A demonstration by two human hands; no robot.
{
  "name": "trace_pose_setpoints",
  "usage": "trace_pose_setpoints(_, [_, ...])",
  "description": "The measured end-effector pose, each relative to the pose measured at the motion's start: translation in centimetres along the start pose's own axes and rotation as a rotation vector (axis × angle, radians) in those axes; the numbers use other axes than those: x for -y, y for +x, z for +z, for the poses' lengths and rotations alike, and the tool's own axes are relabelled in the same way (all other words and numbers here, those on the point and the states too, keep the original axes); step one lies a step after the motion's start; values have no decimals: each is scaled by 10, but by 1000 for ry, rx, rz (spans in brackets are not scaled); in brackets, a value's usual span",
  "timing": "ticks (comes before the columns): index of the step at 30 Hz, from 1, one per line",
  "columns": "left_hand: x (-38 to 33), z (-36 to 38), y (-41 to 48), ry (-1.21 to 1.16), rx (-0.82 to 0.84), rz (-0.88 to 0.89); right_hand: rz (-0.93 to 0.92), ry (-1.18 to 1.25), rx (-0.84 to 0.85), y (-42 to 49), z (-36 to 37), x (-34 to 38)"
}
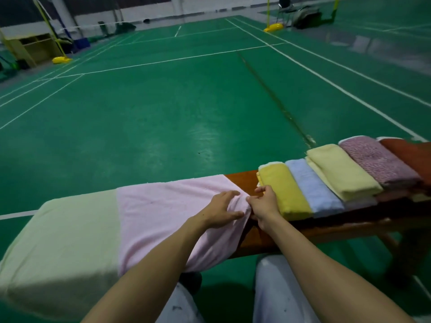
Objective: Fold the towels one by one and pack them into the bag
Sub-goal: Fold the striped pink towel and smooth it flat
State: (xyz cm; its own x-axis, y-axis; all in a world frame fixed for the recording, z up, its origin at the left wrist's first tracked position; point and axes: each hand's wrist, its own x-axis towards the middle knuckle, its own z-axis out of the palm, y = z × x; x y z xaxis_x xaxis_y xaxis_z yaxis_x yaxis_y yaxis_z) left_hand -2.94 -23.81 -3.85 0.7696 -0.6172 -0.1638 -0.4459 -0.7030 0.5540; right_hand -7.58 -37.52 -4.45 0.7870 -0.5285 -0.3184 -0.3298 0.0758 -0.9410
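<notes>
Head camera: we pressed our left hand flat, fingers spread, on the pink towel draped over the desk, while our right hand pinched its bunched right edge, beside folded towels.

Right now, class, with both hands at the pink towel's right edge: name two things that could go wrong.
The pink towel hangs off the bench on the near side, so a pull by the right hand might slide it off. The folded mustard towel lies beside that hand; lifting the edge could nudge it askew.
</notes>
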Motion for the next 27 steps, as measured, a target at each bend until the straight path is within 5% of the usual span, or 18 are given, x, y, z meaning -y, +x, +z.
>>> trace_pose_setpoints(4, [-13,7,12,0,33,30,-22,-22,-39,5,-13,-2])
trace_pose_setpoints(27, [24,-54,-11,-23,72,88,-34,-199,556,-13,9,11])
